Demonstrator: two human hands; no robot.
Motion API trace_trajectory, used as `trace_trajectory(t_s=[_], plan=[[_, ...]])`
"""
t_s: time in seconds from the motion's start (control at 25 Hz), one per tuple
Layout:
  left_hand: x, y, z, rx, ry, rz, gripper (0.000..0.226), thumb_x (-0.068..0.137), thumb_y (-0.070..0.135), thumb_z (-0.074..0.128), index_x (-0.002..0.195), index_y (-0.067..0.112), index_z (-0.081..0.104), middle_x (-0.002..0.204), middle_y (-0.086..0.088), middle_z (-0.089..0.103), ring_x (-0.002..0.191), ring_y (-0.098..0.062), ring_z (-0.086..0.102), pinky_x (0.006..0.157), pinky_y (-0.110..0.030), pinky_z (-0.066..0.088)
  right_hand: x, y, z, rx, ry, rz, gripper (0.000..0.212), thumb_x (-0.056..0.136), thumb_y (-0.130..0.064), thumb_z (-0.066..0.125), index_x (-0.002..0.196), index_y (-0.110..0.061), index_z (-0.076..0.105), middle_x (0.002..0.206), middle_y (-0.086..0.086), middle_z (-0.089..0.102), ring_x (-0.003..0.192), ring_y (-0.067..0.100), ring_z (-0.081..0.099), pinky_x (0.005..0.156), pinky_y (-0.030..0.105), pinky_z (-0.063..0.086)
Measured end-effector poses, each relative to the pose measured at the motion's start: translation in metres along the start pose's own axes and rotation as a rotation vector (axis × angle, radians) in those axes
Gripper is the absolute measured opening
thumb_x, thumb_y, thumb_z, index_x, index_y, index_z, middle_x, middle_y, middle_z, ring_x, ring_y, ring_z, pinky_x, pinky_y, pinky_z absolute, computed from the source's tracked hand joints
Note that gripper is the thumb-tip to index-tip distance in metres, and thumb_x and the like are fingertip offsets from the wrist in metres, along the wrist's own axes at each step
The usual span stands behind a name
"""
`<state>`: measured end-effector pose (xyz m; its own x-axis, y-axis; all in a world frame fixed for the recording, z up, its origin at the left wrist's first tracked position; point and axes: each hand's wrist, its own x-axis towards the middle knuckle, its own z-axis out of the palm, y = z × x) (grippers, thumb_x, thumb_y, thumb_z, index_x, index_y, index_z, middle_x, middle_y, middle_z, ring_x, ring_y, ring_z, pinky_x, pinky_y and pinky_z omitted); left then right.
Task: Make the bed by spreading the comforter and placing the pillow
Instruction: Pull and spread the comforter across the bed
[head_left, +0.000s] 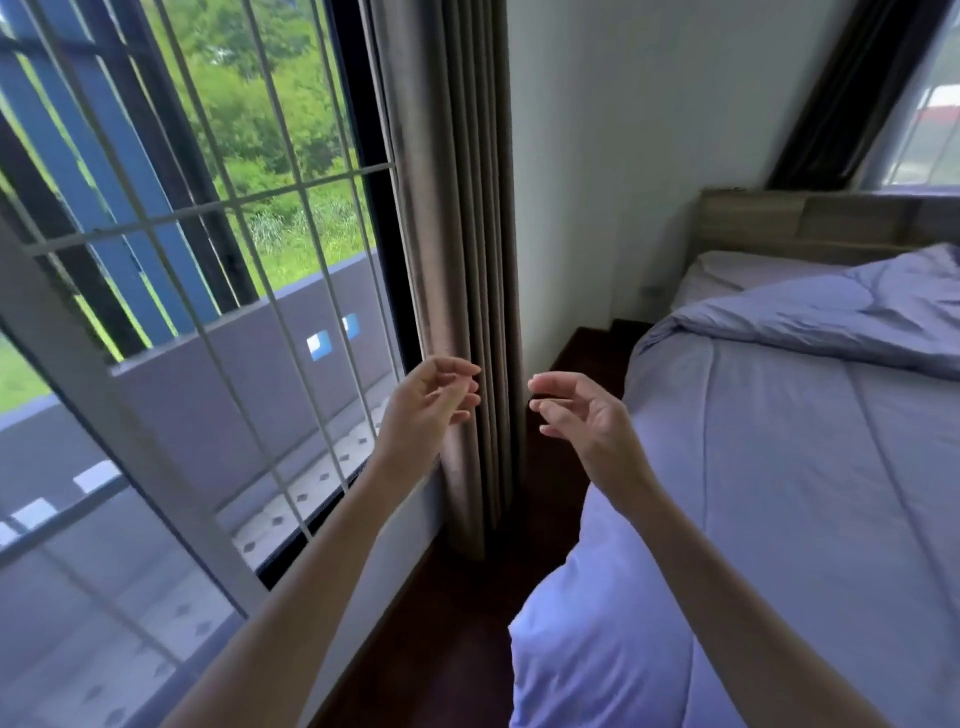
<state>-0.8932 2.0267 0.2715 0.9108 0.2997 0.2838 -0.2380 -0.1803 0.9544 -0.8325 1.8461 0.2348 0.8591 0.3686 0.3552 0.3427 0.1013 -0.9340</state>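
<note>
Forearms enter from 6 o'clock; my left hand (431, 400) and right hand (576, 410) hang in the air before the curtain (462, 234), fingers loosely curled, holding nothing. From the right hand — the nearer one — the comforter (779, 493) lies at 3 o'clock on the bed; its long axis runs from 5 o'clock up toward the headboard (779, 218) at 1 o'clock, and its upper end is bunched in folds there. I can identify no pillow with certainty; no brand, label or writing is readable.
</note>
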Motion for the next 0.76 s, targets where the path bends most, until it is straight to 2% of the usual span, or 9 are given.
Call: trace_trajectory(t_s=[0.16, 0.28, 0.4, 0.56, 0.76], plan=[[0.059, -0.024, -0.017, -0.045, -0.075, 0.006, 0.019, 0.096, 0.008, 0.046, 0.094, 0.019, 0.062, 0.085, 0.000, 0.063, 0.081, -0.014, 0.064, 0.080, -0.035, 0.052, 0.061, 0.031, 0.020, 0.008, 0.061, 0.028, 0.035, 0.092, -0.007, 0.055, 0.125, -0.019, 0.058, 0.122, -0.005, 0.064, 0.109, 0.009, 0.063, 0.087, 0.030, 0.055], [0.125, -0.043, -0.035, -0.039, -0.151, 0.046, 0.021, 0.096, 0.010, 0.047, 0.094, 0.023, 0.064, 0.086, 0.004, 0.065, 0.081, -0.010, 0.065, 0.078, -0.033, 0.053, 0.112, 0.052, 0.035, -0.004, 0.124, 0.029, 0.037, 0.091, -0.014, 0.057, 0.126, -0.024, 0.056, 0.125, -0.008, 0.062, 0.113, 0.006, 0.061, 0.088, 0.030, 0.055], [0.195, -0.054, -0.051, -0.060, -0.238, 0.077, 0.022, 0.096, 0.011, 0.048, 0.097, 0.026, 0.064, 0.088, 0.006, 0.066, 0.082, -0.008, 0.066, 0.074, -0.024, 0.051, 0.164, 0.065, 0.046, -0.027, 0.219, 0.012, 0.034, 0.091, -0.020, 0.058, 0.124, -0.028, 0.057, 0.124, -0.009, 0.063, 0.113, 0.006, 0.061, 0.087, 0.032, 0.055], [0.270, -0.066, -0.052, -0.084, -0.335, 0.063, 0.022, 0.097, 0.010, 0.047, 0.099, 0.023, 0.064, 0.088, 0.006, 0.066, 0.083, -0.008, 0.065, 0.080, -0.029, 0.052, 0.213, 0.084, 0.051, 0.002, 0.409, 0.035, 0.027, 0.092, -0.014, 0.057, 0.114, -0.030, 0.063, 0.120, -0.006, 0.066, 0.110, 0.010, 0.063, 0.087, 0.036, 0.055], [0.326, -0.094, -0.024, -0.088, -0.519, 0.028, 0.021, 0.097, 0.010, 0.047, 0.102, 0.021, 0.063, 0.090, 0.008, 0.066, 0.080, 0.000, 0.066, 0.078, -0.024, 0.051, 0.244, 0.111, 0.029, -0.029, 0.575, 0.096, 0.026, 0.089, -0.015, 0.059, 0.102, -0.037, 0.065, 0.110, -0.009, 0.069, 0.106, 0.010, 0.063, 0.074, 0.029, 0.053]])
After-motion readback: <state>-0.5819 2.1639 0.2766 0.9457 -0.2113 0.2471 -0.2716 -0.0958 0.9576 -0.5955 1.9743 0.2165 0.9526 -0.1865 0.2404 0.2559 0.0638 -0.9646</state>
